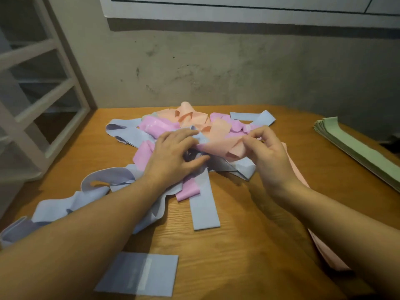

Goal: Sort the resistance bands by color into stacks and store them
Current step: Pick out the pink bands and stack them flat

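Wood-grain tabletop (249, 245), orange-brown, is set against a rough grey plaster wall (216, 66); a white-framed glazed panel (43, 87) is seen at ten o'clock. A tangled heap of resistance bands (173, 135), thin, flat and slightly glossy, is spread at the table's middle in light blue, pink and peach. A neat stack of green bands (363, 152) is laid flat at three o'clock, a pale pink stack (324, 252) lies at five o'clock partly under the right forearm, and a folded blue band (138, 273) is placed at six o'clock. The left hand (173, 156) is pressed on the heap with fingers nearly straight. A curled peach band (225, 146) is pinched by the right hand (268, 156).
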